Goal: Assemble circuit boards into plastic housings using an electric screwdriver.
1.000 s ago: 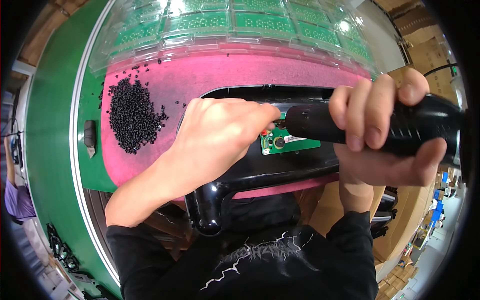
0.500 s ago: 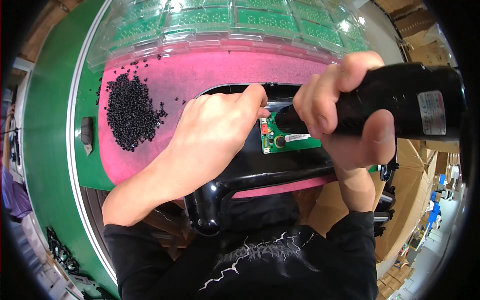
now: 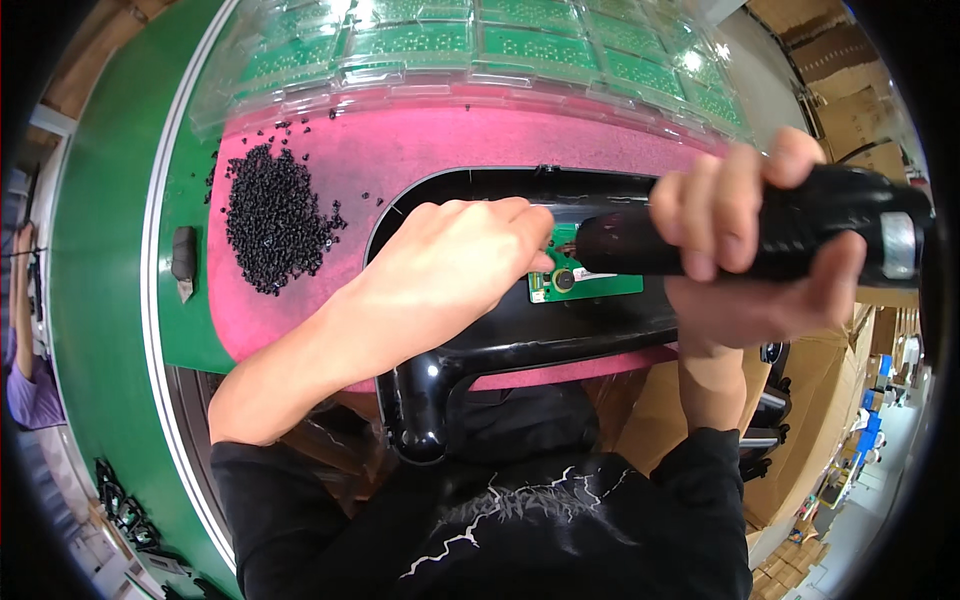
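A black electric screwdriver (image 3: 625,241) lies nearly level in my right hand (image 3: 735,215), its fingers wrapped round the body. The bit end points left over a green circuit board (image 3: 610,287), which sits inside a black plastic housing (image 3: 540,352). My left hand (image 3: 465,245) is closed above the board's left side, fingertips pinched beside the bit. Whatever the fingertips hold, if anything, is hidden. A round black part (image 3: 564,280) shows on the board just below them.
Many small black screws (image 3: 270,220) are heaped on the pink mat (image 3: 400,140). Clear trays (image 3: 410,70) of green boards stand at the far side. A dark wrapped block (image 3: 183,255) lies on the left, and an open cardboard box (image 3: 815,410) stands at the right. Another person's arm (image 3: 23,310) shows far left.
The screwdriver has shifted right with my right hand, uncovering its bit end. My left fingertips have come nearer and lower over the board, covering its red connector.
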A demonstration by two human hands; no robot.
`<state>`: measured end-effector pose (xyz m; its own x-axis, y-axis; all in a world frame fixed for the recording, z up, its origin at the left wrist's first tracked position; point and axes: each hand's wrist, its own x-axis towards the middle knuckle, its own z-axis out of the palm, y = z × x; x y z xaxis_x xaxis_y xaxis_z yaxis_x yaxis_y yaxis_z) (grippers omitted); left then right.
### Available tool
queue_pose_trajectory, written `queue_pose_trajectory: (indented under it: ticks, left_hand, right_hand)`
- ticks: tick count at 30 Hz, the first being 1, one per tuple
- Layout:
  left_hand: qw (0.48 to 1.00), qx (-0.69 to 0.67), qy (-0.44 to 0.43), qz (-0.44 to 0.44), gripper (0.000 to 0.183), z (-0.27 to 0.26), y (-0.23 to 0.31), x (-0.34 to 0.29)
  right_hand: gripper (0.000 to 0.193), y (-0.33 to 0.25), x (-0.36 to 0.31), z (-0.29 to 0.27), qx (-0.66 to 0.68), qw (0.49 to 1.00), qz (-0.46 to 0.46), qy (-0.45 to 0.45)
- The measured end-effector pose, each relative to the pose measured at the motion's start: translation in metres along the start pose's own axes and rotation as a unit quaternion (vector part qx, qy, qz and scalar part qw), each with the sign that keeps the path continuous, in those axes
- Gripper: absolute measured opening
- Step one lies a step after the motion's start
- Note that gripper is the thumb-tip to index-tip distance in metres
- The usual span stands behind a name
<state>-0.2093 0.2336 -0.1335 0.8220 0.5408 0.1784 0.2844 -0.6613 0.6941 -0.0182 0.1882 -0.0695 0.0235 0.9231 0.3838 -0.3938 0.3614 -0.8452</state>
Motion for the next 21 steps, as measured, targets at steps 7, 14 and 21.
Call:
queue_pose_trajectory:
  ticks: [7, 14, 21]
  left_hand:
    - [0.987, -0.132, 0.066, 0.069, 0.021, 0.004, 0.001, 0.004]
    - [0.982, -0.17, 0.048, 0.067, 0.017, -0.004, -0.001, 0.007]
    - [0.961, -0.273, -0.033, 0.022, 0.013, -0.007, 0.001, 0.008]
  right_hand:
    - [0.046, -0.026, -0.002, 0.006, 0.025, 0.999, 0.004, 0.026]
    - [0.045, -0.025, -0.002, 0.003, 0.044, 0.999, -0.004, -0.008]
    - [0.048, -0.019, -0.004, -0.008, 0.038, 0.989, -0.07, -0.127]
